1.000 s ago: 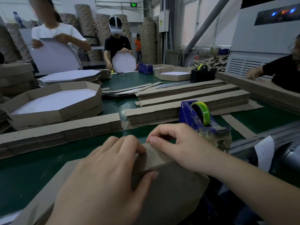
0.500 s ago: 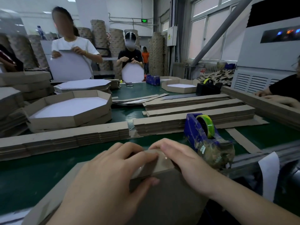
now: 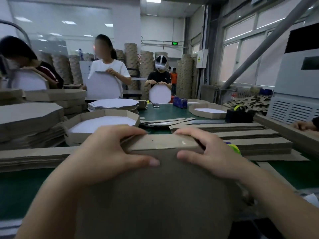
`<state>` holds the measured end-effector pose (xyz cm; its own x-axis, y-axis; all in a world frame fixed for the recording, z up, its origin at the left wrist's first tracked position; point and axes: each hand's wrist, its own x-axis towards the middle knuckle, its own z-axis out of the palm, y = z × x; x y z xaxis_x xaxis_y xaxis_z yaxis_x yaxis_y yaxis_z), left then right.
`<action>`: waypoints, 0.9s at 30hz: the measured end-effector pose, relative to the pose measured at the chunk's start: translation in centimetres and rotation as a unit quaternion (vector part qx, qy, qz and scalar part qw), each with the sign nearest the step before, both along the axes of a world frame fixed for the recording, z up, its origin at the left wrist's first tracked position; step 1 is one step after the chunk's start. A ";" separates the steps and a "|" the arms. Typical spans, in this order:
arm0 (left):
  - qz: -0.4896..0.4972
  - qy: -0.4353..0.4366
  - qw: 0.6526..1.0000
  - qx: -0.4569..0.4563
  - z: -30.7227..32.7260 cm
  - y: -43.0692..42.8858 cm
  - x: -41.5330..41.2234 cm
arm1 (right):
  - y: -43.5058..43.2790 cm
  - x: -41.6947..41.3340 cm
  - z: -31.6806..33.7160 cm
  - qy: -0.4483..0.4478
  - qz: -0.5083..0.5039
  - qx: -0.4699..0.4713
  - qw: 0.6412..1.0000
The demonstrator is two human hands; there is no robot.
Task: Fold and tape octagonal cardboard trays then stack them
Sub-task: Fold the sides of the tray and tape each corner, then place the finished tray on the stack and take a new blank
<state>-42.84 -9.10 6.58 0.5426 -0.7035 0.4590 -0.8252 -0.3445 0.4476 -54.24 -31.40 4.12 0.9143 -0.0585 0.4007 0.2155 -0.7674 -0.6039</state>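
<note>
The cardboard tray (image 3: 155,195) is held upright in the near middle, above the green table (image 3: 164,112), and much of the near table is hidden by it. Its upper wall is gripped by the left hand (image 3: 110,152) and the right hand (image 3: 212,156): the fingers are curled over the far side and the thumbs are pressed on the brown near face. A tape dispenser (image 3: 233,147) (only a green and purple part is seen) is covered by the right hand. Stacks of flat cardboard strips (image 3: 250,135) are laid behind. A finished tray (image 3: 110,116) with a white inside is placed at the far left. A green lit display (image 3: 174,43) and a yellow label (image 3: 200,58) are seen far away, but their writing cannot be read.
</note>
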 end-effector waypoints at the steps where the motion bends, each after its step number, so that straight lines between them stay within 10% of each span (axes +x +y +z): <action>1: 0.003 0.003 1.000 -0.016 1.3 0.0 0.2 | 0.0 0.3 1.7 -0.010 -0.006 -0.009 1.000; 15: 0.026 -0.243 0.947 -0.208 18.4 1.9 3.0 | 3.3 3.3 22.9 -0.302 0.021 -0.193 0.934; 27: 0.186 -0.456 0.870 -0.027 7.4 1.0 17.6 | 2.1 20.5 10.9 -0.426 -0.025 -0.406 0.808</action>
<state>-25.26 -8.09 13.96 0.1204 -0.5204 0.8454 -0.6814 -0.6626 -0.3109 -33.73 -29.28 15.01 0.2905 0.5123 0.8082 0.2435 -0.8564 0.4553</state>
